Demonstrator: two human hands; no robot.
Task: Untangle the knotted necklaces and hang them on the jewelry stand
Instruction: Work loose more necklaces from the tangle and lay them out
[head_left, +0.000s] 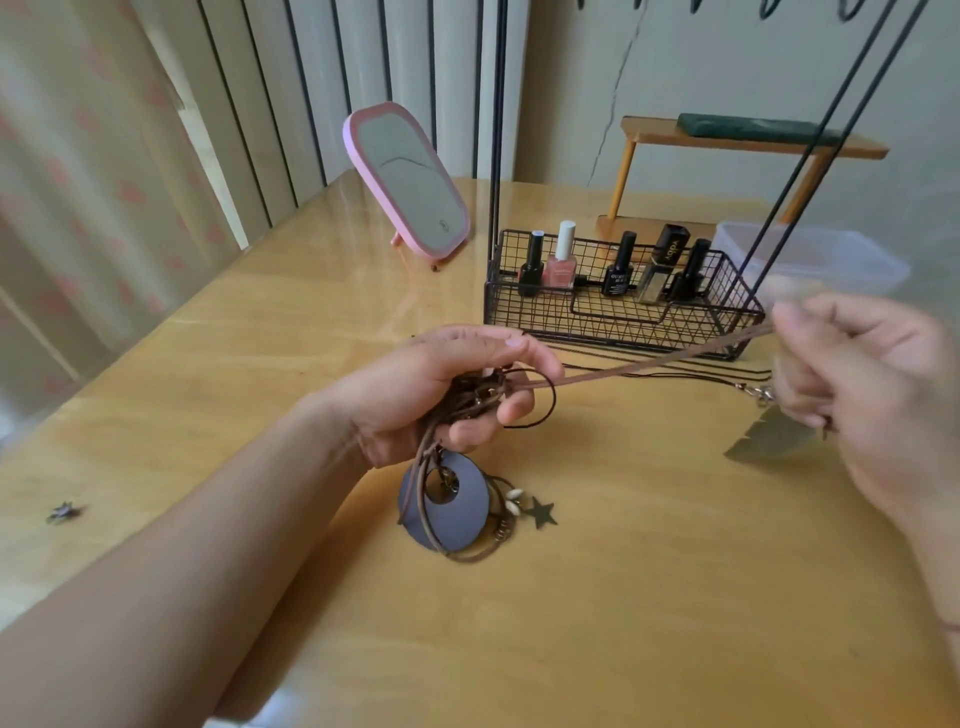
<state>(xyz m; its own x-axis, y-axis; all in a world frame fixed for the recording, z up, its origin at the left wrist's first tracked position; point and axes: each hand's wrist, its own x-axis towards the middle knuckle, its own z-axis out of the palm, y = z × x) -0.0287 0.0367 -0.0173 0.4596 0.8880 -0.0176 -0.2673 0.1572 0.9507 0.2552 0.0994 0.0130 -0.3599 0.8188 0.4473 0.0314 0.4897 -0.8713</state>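
My left hand (441, 387) grips the knotted brown cord necklaces (475, 397); right hand (852, 374) pinches one limp, light brown suede strand (649, 366). Best held near the knot.

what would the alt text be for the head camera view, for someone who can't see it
A person's left hand grips a knotted bundle of cord necklaces above a wooden table, while the right hand pulls one brown cord taut out of the bundle. A dark ring pendant dangles below; behind stand a wire basket of nail polish bottles and a pink mirror.
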